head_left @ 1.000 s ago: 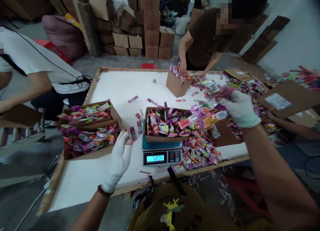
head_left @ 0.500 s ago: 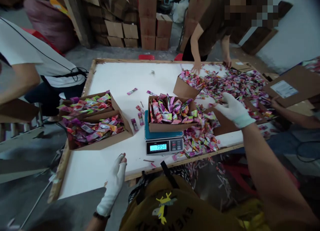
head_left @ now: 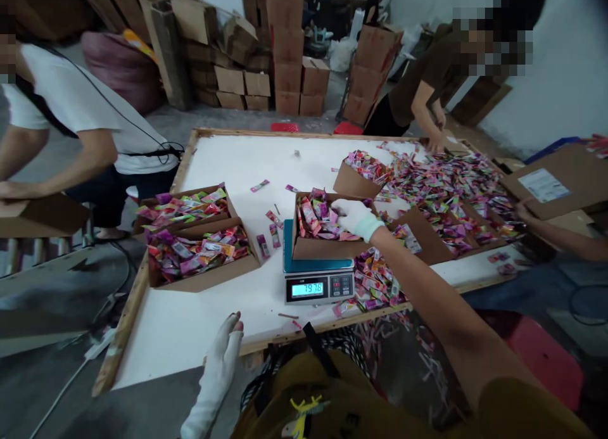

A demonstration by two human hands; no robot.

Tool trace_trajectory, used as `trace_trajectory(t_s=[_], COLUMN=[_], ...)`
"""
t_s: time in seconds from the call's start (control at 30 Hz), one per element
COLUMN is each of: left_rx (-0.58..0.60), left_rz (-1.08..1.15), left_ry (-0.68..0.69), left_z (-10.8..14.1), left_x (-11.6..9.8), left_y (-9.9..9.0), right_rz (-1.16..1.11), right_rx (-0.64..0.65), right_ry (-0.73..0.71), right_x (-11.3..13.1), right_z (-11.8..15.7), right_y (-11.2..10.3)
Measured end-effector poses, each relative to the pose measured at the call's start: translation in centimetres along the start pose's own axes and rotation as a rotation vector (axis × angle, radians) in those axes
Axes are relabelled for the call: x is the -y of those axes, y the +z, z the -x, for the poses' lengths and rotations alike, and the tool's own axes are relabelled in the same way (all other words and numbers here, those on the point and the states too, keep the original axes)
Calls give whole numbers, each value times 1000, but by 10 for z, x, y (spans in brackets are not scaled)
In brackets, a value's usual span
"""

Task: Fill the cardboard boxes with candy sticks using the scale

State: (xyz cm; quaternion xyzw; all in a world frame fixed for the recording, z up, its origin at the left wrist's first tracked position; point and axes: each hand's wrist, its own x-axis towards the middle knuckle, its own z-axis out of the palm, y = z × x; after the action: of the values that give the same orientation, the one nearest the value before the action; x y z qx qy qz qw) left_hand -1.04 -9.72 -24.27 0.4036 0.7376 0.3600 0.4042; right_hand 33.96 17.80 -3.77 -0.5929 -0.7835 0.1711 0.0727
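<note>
My right hand (head_left: 354,217), in a white glove with bare fingertips, reaches into an open cardboard box (head_left: 323,249) full of small colourful sachets (head_left: 311,214). Its fingers are curled on a sachet at the top of the heap; the fingertips are partly hidden. Beneath the box is a digital scale (head_left: 319,288) with a teal platform and a lit display that seems to read 797.8. My left hand (head_left: 222,350), gloved the same way, hovers by the table's front edge, open and holding nothing. Loose sachets (head_left: 375,277) lie against the scale's right side.
Two filled boxes (head_left: 204,255) stand left on the white table (head_left: 228,160), which has a wooden rim. Another filled box (head_left: 356,176) and a big sachet heap (head_left: 437,179) are at the right. Co-workers stand left, far right and at the right edge. Stacked cartons (head_left: 287,46) line the back.
My right hand has moved left from above the sachet pile into the box on the scale. The display has risen slightly. My left hand stays near the front edge; the view has shifted.
</note>
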Motion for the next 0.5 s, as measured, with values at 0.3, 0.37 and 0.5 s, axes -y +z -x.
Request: trace_trajectory(t_s=[0.3, 0.37, 0.5], left_rx=[-8, 12, -88], left_rz=[44, 67, 384], left_ry=[-50, -89, -276], left_z=[-6, -13, -38], left_x=[-19, -27, -33], left_y=[12, 12, 1], right_rz=[-694, -743, -715], right_rx=[-187, -272, -467], right_ry=[64, 68, 188], right_x=[-47, -56, -94], right_z=[36, 61, 109], right_y=[-68, -92, -126])
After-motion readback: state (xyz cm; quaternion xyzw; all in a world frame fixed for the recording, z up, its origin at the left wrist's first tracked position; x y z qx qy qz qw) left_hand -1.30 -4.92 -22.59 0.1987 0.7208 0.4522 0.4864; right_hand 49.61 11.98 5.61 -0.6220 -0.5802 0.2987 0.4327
